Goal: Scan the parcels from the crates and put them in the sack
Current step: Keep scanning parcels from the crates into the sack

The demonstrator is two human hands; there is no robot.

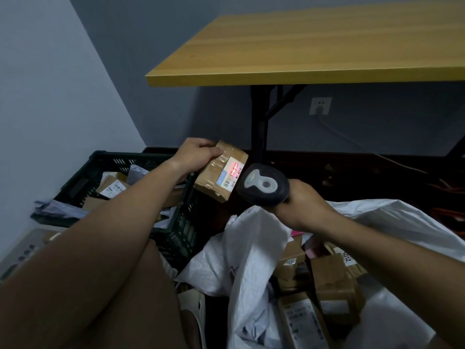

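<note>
Forearms fill the bottom of the view, so you're basically looking down them at the action. Left hand (195, 153) is wrapped round the far end of a small taped cardboard parcel (221, 171), holding it up just above the near corner of the dark green crate (120, 159), tilted so the label faces the barcode scanner (264, 185). Right hand (305, 204) is curled tight round the scanner's handle, nose almost touching the parcel; I'd guess that's to get a clean read, since red light is landing right on the barcode. White sack (251, 248) sits just right of the crate, mouth gaping, boxes already inside, so the drop looks short. Wooden bench (302, 51) stands beyond the crate, nothing visible on it.
</note>
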